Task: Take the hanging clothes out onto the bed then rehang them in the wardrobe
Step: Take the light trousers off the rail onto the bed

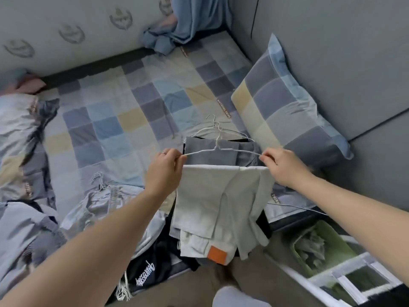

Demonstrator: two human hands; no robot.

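A white wire hanger carries pale grey trousers with an orange patch, folded over its bar. My left hand pinches the hanger's left end and my right hand pinches its right end, holding it level above the near edge of the bed. Under it lie dark grey trousers on more white hangers. A shiny grey garment on hangers lies to the left, and a black garment with white lettering hangs over the bed's edge.
A checked pillow leans against the grey headboard on the right. Bunched bedding fills the left side. A blue curtain hangs at the far wall. A green basket and white drawer unit stand on the floor at lower right.
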